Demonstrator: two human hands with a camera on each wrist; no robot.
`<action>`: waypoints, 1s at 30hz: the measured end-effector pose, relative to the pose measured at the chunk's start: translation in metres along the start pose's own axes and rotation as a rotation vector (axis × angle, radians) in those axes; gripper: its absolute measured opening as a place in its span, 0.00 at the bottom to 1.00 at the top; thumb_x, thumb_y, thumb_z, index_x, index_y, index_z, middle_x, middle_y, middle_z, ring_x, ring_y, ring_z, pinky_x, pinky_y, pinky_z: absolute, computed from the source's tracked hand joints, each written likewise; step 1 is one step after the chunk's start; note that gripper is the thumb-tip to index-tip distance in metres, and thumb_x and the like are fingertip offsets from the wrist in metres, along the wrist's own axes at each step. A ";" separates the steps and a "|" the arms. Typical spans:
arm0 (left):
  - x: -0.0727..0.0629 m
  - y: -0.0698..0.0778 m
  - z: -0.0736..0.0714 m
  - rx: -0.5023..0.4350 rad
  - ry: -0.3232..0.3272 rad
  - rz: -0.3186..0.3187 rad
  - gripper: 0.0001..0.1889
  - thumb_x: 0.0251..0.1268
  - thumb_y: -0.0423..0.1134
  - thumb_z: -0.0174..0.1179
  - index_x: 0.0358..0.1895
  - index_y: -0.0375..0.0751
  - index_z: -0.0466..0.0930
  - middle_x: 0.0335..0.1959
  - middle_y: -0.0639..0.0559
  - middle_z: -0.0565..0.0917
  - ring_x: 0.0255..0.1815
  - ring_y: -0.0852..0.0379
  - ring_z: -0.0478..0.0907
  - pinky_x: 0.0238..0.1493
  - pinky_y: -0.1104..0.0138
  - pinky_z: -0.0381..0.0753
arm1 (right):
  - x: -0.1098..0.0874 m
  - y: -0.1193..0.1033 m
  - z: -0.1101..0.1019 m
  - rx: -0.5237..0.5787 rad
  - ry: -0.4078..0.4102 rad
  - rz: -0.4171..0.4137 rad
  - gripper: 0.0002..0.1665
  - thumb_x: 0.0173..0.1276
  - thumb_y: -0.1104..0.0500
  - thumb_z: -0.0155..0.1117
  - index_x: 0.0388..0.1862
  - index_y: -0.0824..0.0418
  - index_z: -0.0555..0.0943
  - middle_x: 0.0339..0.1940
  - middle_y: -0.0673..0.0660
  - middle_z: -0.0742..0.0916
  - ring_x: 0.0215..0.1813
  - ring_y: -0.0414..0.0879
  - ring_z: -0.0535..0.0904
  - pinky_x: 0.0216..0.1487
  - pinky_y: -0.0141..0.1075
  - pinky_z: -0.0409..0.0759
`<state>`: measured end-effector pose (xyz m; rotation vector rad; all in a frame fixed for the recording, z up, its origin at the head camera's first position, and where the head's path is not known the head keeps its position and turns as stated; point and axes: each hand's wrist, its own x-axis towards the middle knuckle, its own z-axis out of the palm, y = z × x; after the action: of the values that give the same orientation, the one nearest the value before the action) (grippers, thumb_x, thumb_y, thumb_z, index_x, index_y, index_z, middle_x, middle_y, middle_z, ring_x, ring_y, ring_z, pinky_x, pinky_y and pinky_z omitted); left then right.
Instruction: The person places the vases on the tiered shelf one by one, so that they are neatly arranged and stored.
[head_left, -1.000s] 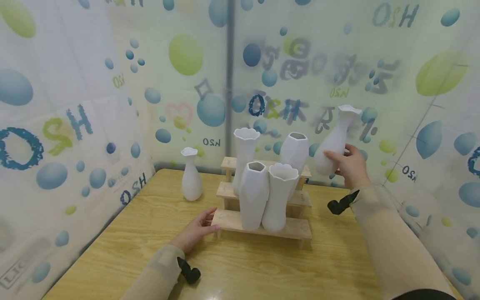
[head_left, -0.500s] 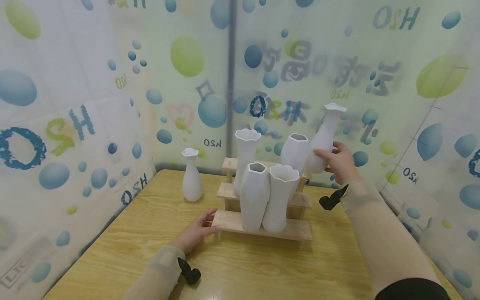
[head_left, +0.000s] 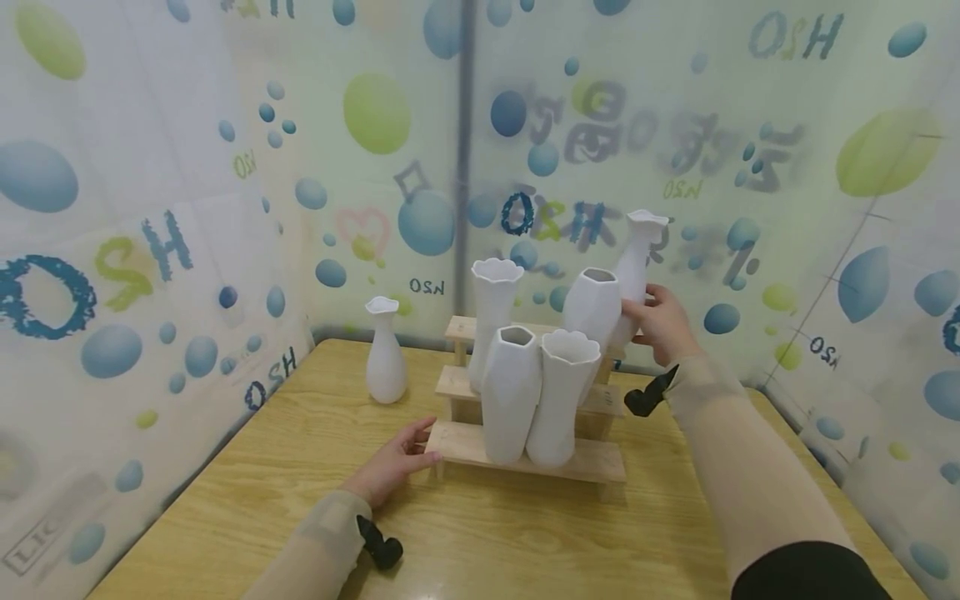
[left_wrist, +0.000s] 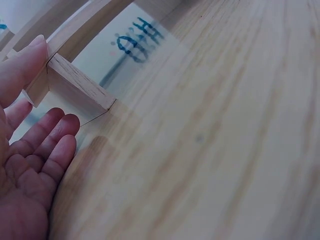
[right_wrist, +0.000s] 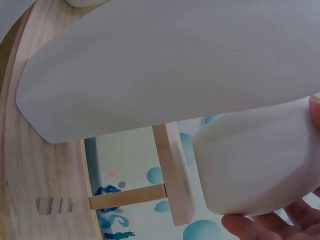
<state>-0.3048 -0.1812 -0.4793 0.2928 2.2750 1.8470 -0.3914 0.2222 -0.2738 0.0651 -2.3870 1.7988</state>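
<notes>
My right hand (head_left: 663,325) grips a white narrow-necked vase (head_left: 636,258) by its round body, at the right end of the wooden tiered stand (head_left: 465,442). In the right wrist view its base (right_wrist: 255,165) hangs beside the top board (right_wrist: 175,185), close to a faceted vase (right_wrist: 150,75) on the middle tier. That faceted vase partly hides it in the head view. My left hand (head_left: 397,462) holds the left end of the bottom tier; its thumb (left_wrist: 30,60) lies on the board and the other fingers are curled lower, beside the leg (left_wrist: 82,82).
On the bottom tier stand a faceted vase (head_left: 512,400) and a scallop-rimmed vase (head_left: 553,408), side by side. Another scallop-rimmed vase (head_left: 495,308) is on the middle tier's left. A narrow-necked vase (head_left: 386,367) stands on the table (head_left: 300,450), left of the stand. Printed curtains surround the table.
My right hand has carried the narrow-necked vase leftward and slightly down, from beyond the stand's right end to behind the faceted vase. The left hand has stayed at the stand.
</notes>
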 end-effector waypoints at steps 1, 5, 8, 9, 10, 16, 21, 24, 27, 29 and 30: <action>0.000 -0.001 0.000 0.003 0.003 -0.002 0.39 0.63 0.46 0.64 0.74 0.47 0.55 0.60 0.42 0.69 0.57 0.48 0.67 0.59 0.53 0.66 | 0.000 0.000 0.001 0.000 -0.002 0.000 0.46 0.70 0.46 0.60 0.76 0.61 0.50 0.72 0.68 0.63 0.68 0.65 0.63 0.61 0.62 0.68; 0.000 -0.002 0.000 0.010 0.014 -0.007 0.39 0.62 0.47 0.65 0.74 0.48 0.56 0.60 0.44 0.69 0.57 0.48 0.67 0.60 0.52 0.65 | 0.002 0.001 0.006 -0.006 0.001 0.002 0.45 0.71 0.46 0.58 0.76 0.61 0.50 0.71 0.68 0.64 0.67 0.65 0.63 0.61 0.61 0.68; 0.001 -0.003 0.000 0.013 0.011 -0.001 0.39 0.63 0.47 0.65 0.74 0.48 0.56 0.60 0.43 0.69 0.57 0.47 0.67 0.60 0.52 0.65 | 0.003 0.000 0.009 -0.010 0.003 0.004 0.45 0.70 0.45 0.59 0.77 0.60 0.50 0.70 0.68 0.65 0.67 0.65 0.64 0.60 0.61 0.68; 0.001 -0.003 -0.001 0.016 0.010 0.000 0.39 0.63 0.47 0.64 0.74 0.48 0.56 0.60 0.43 0.69 0.57 0.48 0.67 0.60 0.52 0.66 | 0.003 0.000 0.010 -0.008 0.002 0.005 0.46 0.70 0.46 0.59 0.77 0.60 0.50 0.70 0.68 0.65 0.66 0.65 0.64 0.60 0.61 0.68; 0.001 -0.002 -0.001 0.020 0.007 0.002 0.39 0.63 0.47 0.64 0.74 0.47 0.56 0.60 0.43 0.69 0.57 0.48 0.67 0.60 0.52 0.66 | 0.003 0.000 0.011 -0.008 0.001 0.006 0.46 0.70 0.46 0.59 0.77 0.60 0.50 0.70 0.68 0.65 0.66 0.65 0.65 0.60 0.61 0.69; 0.000 -0.001 0.000 0.014 0.003 -0.004 0.39 0.64 0.46 0.64 0.74 0.47 0.55 0.61 0.43 0.67 0.58 0.47 0.66 0.60 0.52 0.65 | 0.005 0.000 0.015 -0.005 0.001 0.014 0.44 0.71 0.47 0.58 0.77 0.59 0.50 0.71 0.67 0.65 0.66 0.65 0.65 0.60 0.60 0.69; 0.000 -0.001 0.000 0.002 0.013 -0.004 0.38 0.64 0.45 0.64 0.74 0.46 0.55 0.60 0.42 0.67 0.57 0.47 0.66 0.60 0.52 0.66 | 0.007 0.002 0.016 -0.005 -0.011 0.013 0.42 0.71 0.49 0.58 0.77 0.59 0.51 0.71 0.67 0.64 0.66 0.65 0.65 0.60 0.60 0.69; 0.000 -0.001 0.000 0.000 0.013 0.003 0.38 0.65 0.44 0.63 0.75 0.44 0.54 0.60 0.42 0.68 0.57 0.47 0.67 0.59 0.52 0.66 | 0.008 0.003 0.016 -0.005 -0.019 0.012 0.42 0.72 0.50 0.57 0.77 0.60 0.51 0.71 0.68 0.64 0.66 0.65 0.65 0.60 0.60 0.69; 0.000 0.000 0.000 -0.005 0.008 0.005 0.39 0.65 0.44 0.63 0.75 0.44 0.54 0.60 0.42 0.68 0.57 0.48 0.67 0.59 0.52 0.66 | 0.009 0.004 0.017 -0.001 -0.028 0.013 0.41 0.72 0.52 0.56 0.77 0.60 0.51 0.71 0.68 0.64 0.66 0.65 0.65 0.60 0.60 0.69; 0.000 0.000 0.000 -0.002 0.007 0.007 0.39 0.65 0.45 0.63 0.75 0.44 0.54 0.60 0.42 0.68 0.57 0.48 0.67 0.59 0.52 0.66 | 0.010 0.005 0.017 0.006 -0.032 0.014 0.41 0.72 0.53 0.56 0.77 0.60 0.50 0.71 0.68 0.64 0.66 0.65 0.64 0.61 0.61 0.68; 0.000 0.000 0.000 0.000 0.007 0.007 0.39 0.65 0.45 0.63 0.75 0.44 0.54 0.60 0.43 0.68 0.56 0.48 0.67 0.59 0.52 0.66 | 0.011 0.005 0.017 0.009 -0.034 0.015 0.41 0.72 0.53 0.56 0.77 0.60 0.50 0.71 0.68 0.64 0.67 0.65 0.64 0.61 0.61 0.68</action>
<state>-0.3047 -0.1812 -0.4794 0.2954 2.2818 1.8539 -0.4042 0.2075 -0.2816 0.0793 -2.4089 1.8296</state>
